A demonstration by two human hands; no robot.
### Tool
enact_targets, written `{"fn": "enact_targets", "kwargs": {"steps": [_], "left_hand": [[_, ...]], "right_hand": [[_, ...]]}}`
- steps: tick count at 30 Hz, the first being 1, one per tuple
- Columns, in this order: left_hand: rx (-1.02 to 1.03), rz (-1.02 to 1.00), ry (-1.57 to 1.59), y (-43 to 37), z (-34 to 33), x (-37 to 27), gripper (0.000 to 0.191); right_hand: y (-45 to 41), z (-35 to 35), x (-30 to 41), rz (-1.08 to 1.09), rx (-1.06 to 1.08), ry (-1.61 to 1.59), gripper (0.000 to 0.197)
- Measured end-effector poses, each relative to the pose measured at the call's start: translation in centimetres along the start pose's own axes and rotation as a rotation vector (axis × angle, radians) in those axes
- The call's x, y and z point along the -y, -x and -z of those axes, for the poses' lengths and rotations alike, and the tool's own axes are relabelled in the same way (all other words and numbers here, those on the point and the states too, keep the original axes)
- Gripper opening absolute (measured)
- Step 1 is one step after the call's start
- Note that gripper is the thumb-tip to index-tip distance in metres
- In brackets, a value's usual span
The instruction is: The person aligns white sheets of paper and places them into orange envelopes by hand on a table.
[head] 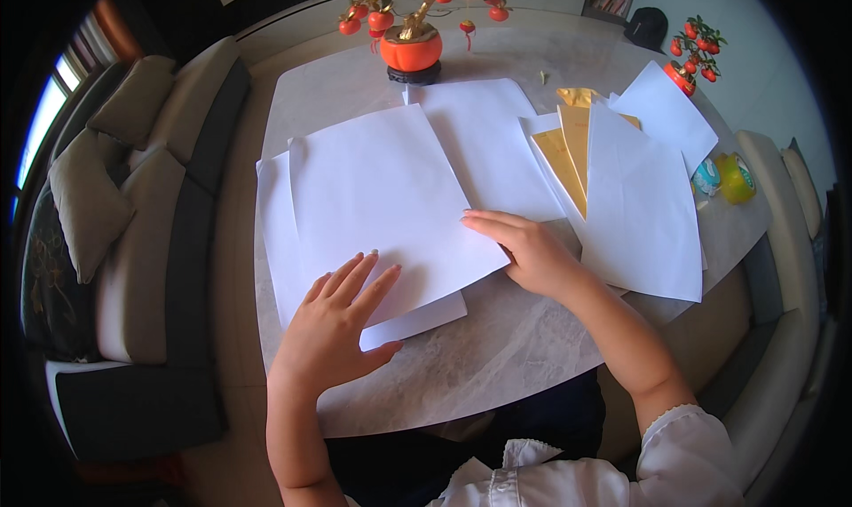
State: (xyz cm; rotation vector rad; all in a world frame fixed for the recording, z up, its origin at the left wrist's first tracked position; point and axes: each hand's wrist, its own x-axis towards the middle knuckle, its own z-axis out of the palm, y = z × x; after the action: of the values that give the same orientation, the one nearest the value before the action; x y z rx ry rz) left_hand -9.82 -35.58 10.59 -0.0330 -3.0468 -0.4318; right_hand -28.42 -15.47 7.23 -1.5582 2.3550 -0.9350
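Observation:
A large white paper sheet [379, 187] lies at a slant over other white paper, which shows at its left side [274, 227] and below its near edge [423, 322]. My left hand [339, 324] is spread over its near left part, fingers apart and holding nothing. At the near right corner, my right hand [539, 254] has the sheet's edge, fingers on top and the thumb hidden. Behind it lies another white paper pile [489, 147]. To the right, white sheets [645, 207] partly cover yellow-brown paper envelopes [556, 154].
The papers rest on a grey marble-patterned table [479, 354]. A decorative persimmon tree in an orange pot [411, 53] stands at the far side, a smaller one [680, 77] far right. A yellow tape roll [737, 177] and a blue roll [707, 176] sit near the right edge. Sofas [133, 294] flank the table.

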Motion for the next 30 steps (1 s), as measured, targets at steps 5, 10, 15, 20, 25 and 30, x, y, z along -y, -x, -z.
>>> {"fn": "enact_targets", "kwargs": {"steps": [5, 10, 15, 20, 25, 30], "left_hand": [[0.014, 0.06, -0.015, 0.1, -0.7, 0.5, 0.068], [-0.021, 0.093, -0.025, 0.1, -0.7, 0.9, 0.072], [-0.113, 0.469, -0.178, 0.4, -0.9, 2.3, 0.077], [-0.126, 0.745, -0.104, 1.1, -0.1, 3.4, 0.077], [-0.032, 0.898, -0.105, 0.3, 1.0, 2.8, 0.077], [-0.099, 0.809, -0.166, 0.9, 0.2, 3.4, 0.076]], "right_hand": [[-0.1, -0.8, -1.3, -0.083, -0.066, -0.33, 0.055], [-0.5, -1.2, -0.9, -0.267, -0.167, -0.564, 0.046], [-0.3, -1.5, -0.8, -0.237, -0.108, -0.471, 0.051], [-0.4, -1.2, -0.4, -0.245, -0.092, -0.509, 0.051], [-0.3, -1.5, -0.5, -0.253, -0.067, -0.549, 0.046], [-1.0, -2.4, 0.9, -0.274, -0.066, -0.63, 0.038]]}}
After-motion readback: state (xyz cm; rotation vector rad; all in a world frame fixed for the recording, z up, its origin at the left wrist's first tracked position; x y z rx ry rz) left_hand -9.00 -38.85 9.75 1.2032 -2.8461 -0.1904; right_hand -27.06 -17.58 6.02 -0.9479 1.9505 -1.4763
